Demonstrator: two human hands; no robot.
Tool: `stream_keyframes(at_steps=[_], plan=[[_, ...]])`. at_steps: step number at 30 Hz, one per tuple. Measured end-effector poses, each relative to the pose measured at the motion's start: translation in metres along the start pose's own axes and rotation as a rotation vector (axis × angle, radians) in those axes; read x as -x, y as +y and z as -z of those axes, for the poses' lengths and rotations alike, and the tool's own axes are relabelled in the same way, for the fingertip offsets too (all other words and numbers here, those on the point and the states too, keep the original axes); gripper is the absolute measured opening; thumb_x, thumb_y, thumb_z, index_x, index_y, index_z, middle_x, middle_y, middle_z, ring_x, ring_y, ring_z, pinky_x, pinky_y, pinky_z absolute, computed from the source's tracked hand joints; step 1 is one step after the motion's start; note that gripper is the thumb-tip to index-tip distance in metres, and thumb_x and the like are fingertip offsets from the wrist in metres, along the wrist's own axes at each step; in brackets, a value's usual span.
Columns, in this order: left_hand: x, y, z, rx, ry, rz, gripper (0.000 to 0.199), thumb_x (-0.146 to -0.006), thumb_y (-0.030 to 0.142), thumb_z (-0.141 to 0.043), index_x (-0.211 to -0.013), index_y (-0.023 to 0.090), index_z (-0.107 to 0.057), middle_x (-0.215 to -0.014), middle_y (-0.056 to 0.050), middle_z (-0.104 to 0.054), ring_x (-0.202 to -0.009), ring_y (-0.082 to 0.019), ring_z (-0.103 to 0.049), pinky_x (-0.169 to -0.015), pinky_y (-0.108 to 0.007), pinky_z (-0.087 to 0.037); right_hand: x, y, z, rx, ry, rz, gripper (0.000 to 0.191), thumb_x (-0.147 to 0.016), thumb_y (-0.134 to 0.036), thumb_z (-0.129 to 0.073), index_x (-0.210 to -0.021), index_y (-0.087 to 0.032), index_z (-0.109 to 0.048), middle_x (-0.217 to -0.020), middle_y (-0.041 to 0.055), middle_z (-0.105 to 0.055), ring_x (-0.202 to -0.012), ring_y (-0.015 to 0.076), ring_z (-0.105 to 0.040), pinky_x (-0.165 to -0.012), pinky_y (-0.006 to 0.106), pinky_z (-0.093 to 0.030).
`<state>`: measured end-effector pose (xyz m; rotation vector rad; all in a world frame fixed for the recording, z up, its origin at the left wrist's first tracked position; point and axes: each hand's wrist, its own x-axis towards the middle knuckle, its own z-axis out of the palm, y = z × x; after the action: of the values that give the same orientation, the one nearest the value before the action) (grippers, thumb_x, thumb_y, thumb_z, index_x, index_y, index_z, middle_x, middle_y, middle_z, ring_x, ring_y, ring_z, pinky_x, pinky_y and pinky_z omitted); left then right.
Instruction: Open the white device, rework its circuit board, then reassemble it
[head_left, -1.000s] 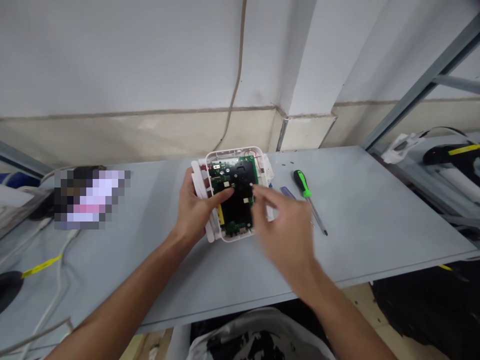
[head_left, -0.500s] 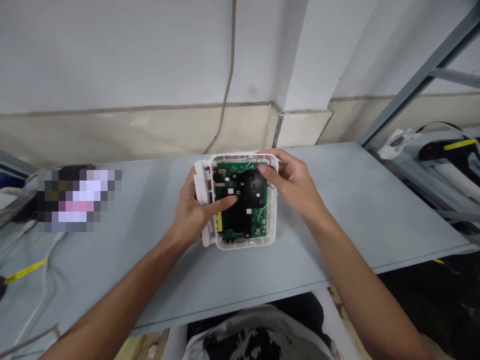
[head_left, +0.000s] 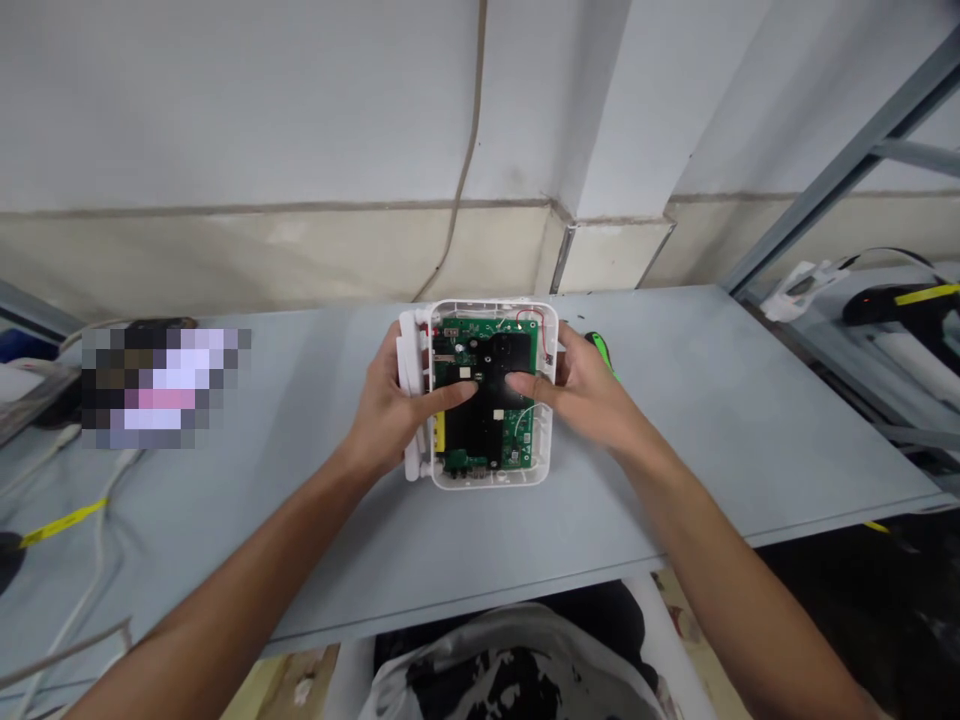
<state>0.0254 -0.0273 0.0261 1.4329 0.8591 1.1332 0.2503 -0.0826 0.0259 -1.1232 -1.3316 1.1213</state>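
Note:
An opened white router (head_left: 544,455) is held above the grey table, its green circuit board (head_left: 525,458) facing up. Black plates (head_left: 474,430) cover much of the board, and folded white antennas (head_left: 410,400) lie along its left side. My left hand (head_left: 390,410) grips the left side, thumb on the black plate and fingers hidden underneath. From the right, my right hand (head_left: 581,390) clasps the other side, its thumb pressed on the plate too. A thin red wire (head_left: 532,314) runs at the top right corner. Behind my right hand lies a green and black object (head_left: 599,348), partly hidden.
The grey table (head_left: 720,430) runs along a wall. On its left lie a blurred-out device (head_left: 161,385) and white cables (head_left: 97,540) with a yellow tag (head_left: 64,523). At right stands a metal frame (head_left: 817,180), with a black device (head_left: 892,305) beyond it.
My right thumb has moved from the board's top right corner down onto the black plate. The green and black object has come into view behind my right hand.

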Motion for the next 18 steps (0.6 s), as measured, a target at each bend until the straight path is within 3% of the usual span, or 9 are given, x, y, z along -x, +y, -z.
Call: stream_keyframes(at_steps=[5, 8, 10, 14, 18], plan=[[-0.003, 0.0, 0.001, -0.019, -0.022, 0.049, 0.065, -0.063, 0.03, -0.1, -0.117, 0.026, -0.064, -0.105, -0.004, -0.077, -0.096, -0.028, -0.076, -0.081, -0.042, -0.068, 0.0, 0.005, -0.009, 0.055, 0.118, 0.035, 0.064, -0.077, -0.049, -0.09, -0.129, -0.026, -0.06, -0.13, 0.0087, -0.075, -0.115, 0.0279, -0.073, -0.101, 0.047, -0.061], [-0.005, 0.005, 0.006, -0.034, -0.064, 0.082, 0.067, -0.063, 0.03, -0.099, -0.12, 0.025, -0.065, -0.109, -0.006, -0.078, -0.098, -0.029, -0.077, -0.081, -0.041, -0.069, 0.007, 0.004, -0.011, 0.133, 0.161, 0.009, 0.059, -0.083, -0.053, -0.085, -0.129, -0.025, -0.06, -0.121, 0.0089, -0.078, -0.101, 0.0261, -0.076, -0.087, 0.044, -0.064], [-0.008, 0.012, 0.015, -0.048, -0.115, 0.103, 0.071, -0.063, 0.029, -0.099, -0.125, 0.025, -0.065, -0.113, -0.007, -0.078, -0.098, -0.03, -0.077, -0.08, -0.041, -0.069, 0.015, -0.002, -0.008, 0.224, 0.095, -0.028, 0.054, -0.089, -0.058, -0.077, -0.128, -0.025, -0.061, -0.105, 0.0068, -0.081, -0.084, 0.0233, -0.076, -0.073, 0.039, -0.062], [-0.023, 0.023, 0.035, -0.12, -0.217, 0.258, 0.082, -0.055, 0.026, -0.101, -0.128, 0.024, -0.064, -0.113, -0.01, -0.079, -0.095, -0.032, -0.079, -0.074, -0.042, -0.069, 0.035, -0.025, 0.006, 0.627, -0.067, -0.05, 0.044, -0.094, -0.064, -0.069, -0.11, -0.023, -0.072, -0.069, -0.0012, -0.073, -0.061, 0.0186, -0.067, -0.06, 0.032, -0.049], [-0.043, 0.021, 0.044, -0.311, -0.406, 0.435, 0.061, -0.057, 0.03, -0.098, -0.111, 0.022, -0.071, -0.102, -0.011, -0.081, -0.087, -0.034, -0.08, -0.069, -0.044, -0.068, 0.054, -0.039, 0.016, 1.206, -0.011, 0.248, 0.029, -0.094, -0.047, -0.076, -0.113, -0.025, -0.076, -0.07, 0.0006, -0.072, -0.067, 0.021, -0.065, -0.056, 0.032, -0.034]])
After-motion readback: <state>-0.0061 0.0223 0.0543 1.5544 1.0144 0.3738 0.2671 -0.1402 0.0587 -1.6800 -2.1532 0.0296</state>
